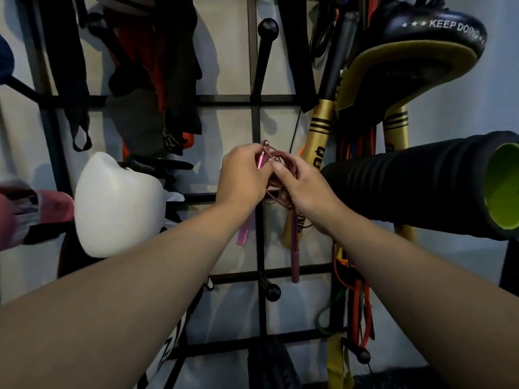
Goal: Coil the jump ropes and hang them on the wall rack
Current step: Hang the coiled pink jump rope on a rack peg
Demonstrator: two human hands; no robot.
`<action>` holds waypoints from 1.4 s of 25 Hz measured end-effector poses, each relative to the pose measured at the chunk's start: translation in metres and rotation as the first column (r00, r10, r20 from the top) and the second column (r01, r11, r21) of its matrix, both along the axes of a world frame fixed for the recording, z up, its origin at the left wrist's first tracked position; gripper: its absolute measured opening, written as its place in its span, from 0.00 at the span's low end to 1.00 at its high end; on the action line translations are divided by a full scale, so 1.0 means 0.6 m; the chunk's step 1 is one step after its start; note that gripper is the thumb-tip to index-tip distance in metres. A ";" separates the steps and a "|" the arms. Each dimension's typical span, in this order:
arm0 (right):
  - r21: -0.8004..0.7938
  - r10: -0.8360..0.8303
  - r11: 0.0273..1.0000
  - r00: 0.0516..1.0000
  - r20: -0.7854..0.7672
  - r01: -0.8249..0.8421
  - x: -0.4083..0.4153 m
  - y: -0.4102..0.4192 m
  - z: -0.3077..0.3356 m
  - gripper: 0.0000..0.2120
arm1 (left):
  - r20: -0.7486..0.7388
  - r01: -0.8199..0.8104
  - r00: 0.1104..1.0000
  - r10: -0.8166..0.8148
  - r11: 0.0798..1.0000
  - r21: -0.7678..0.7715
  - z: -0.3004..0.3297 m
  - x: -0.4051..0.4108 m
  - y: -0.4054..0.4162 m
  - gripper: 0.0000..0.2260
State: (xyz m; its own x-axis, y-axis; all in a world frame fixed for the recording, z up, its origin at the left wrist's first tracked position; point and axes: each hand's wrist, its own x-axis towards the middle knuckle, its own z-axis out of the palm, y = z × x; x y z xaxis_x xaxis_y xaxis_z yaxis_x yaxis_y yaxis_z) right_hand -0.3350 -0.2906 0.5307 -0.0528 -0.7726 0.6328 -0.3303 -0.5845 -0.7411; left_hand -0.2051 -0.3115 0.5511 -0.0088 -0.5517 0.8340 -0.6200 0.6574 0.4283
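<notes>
Both hands up against the wall rack [256, 119], black metal grid on a pale wall. Room is tight: a white boxing glove [118, 203] sits close on the left, a black foam roller [421, 183] with green core juts out just right of the right hand, and gold-and-black padded gear [320, 130] hangs right behind the rope. Free gaps are the bare grid cells above and below the hands. One ball-tipped peg [267, 26] stands above the hands, another [271, 290] below.

Jump rope [280, 161]: thin pink cable, glossy, wound into a small loose coil between the hands, in front of the rack's centre upright. One metallic pink handle [261, 160] runs through the left grip, silver end on top, tail showing below the wrist. The second handle [294, 248], darker pink, hangs straight down below the right hand.

Left hand [241, 175]: fingers curled round the handle, knuckles toward the camera. Right hand [303, 189]: fingers curled over the coil, thumb [280, 171] pressing at the handle side; fingertips are hidden. Both forearms are bare and extended, converging at the centre.
</notes>
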 end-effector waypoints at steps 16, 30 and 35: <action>0.040 -0.126 0.991 0.991 -0.044 0.127 0.019 -0.074 -0.013 0.18 | -0.293 0.346 0.909 -0.298 0.929 0.129 -0.053 0.013 -0.049 0.10; 0.290 0.048 0.934 0.880 0.472 -0.207 -0.004 -0.160 -0.053 0.08 | -0.117 0.066 0.993 -0.024 0.929 0.365 -0.112 0.007 -0.206 0.25; 0.408 -0.193 0.913 0.912 0.363 0.031 -0.022 -0.228 -0.080 0.09 | -0.174 0.203 0.974 -0.144 0.897 0.393 -0.103 0.012 -0.233 0.12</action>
State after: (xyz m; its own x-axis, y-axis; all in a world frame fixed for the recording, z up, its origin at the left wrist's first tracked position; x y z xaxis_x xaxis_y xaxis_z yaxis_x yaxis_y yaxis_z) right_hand -0.3481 -0.4273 0.4826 -0.3315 -0.9228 0.1961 -0.0158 -0.2024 -0.9792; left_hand -0.1980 -0.4515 0.4892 -0.0378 -0.8425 0.5374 -0.4278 0.4997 0.7532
